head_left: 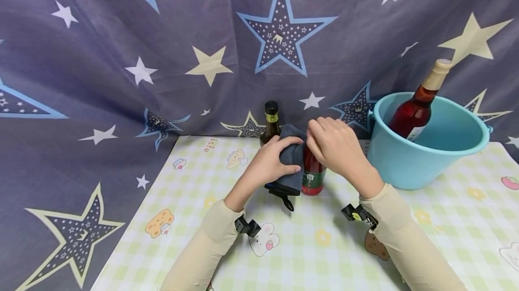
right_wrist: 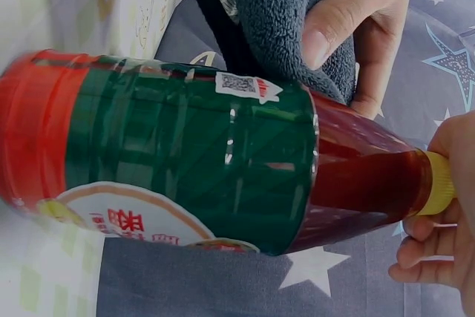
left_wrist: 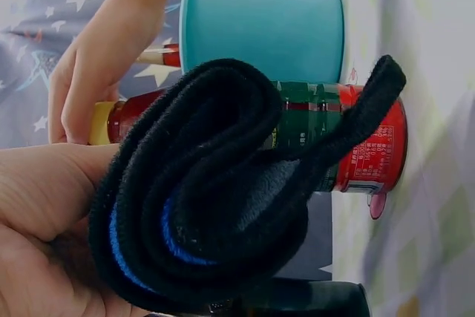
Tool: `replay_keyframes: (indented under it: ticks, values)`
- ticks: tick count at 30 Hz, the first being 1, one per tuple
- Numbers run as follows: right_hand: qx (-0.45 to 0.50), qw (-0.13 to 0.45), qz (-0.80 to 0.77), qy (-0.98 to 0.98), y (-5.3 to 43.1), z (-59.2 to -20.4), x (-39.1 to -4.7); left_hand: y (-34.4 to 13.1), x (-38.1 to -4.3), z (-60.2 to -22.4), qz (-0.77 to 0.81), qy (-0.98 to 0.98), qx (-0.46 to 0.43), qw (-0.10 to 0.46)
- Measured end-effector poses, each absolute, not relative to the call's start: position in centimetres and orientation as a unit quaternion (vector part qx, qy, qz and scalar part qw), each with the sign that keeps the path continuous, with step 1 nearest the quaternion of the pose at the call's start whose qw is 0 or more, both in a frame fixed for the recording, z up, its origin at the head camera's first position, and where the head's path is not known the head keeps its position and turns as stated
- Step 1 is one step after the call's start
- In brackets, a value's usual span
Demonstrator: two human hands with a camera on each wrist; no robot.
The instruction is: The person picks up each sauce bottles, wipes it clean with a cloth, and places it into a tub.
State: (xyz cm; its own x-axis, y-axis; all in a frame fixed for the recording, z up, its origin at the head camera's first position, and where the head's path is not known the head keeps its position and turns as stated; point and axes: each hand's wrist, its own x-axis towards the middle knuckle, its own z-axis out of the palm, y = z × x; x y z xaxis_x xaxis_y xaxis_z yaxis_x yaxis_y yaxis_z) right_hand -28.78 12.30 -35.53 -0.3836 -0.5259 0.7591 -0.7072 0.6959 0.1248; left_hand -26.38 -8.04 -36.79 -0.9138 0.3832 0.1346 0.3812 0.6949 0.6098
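My left hand [head_left: 267,161] grips a folded dark grey towel [head_left: 290,156], fuzzy, with a black edge and a hanging loop. Rolled layers of the towel, with blue strips, fill the left wrist view. Just right of it stands an upright plastic bottle [right_wrist: 193,154] of dark red liquid with a green and red label. My right hand [head_left: 336,149] pinches that bottle's yellow cap [right_wrist: 439,183]. In the right wrist view the towel lies close against the bottle's side; whether they touch is unclear. Behind the left hand a dark glass bottle [head_left: 272,124] with a black cap is partly hidden.
A light blue bucket [head_left: 409,160] stands to the right, with a red bottle [head_left: 413,113] with a gold neck leaning inside. The table has a green checked cloth [head_left: 324,264] with cartoon prints. A grey star-patterned curtain [head_left: 178,20] hangs behind.
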Motion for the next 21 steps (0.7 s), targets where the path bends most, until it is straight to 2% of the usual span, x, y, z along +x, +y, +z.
replay_keyframes:
  ticks: [15, 21]
  values:
    - [0.376, 0.419, 0.113, -0.819, 12.3, -35.6, -28.8, -7.6, -26.8, -37.9, 0.281, 0.94, 0.195, 0.017]
    - [0.375, 0.42, 0.119, -0.818, 12.2, -35.6, -28.9, -7.4, -27.3, -38.9, 0.266, 0.943, 0.196, 0.043]
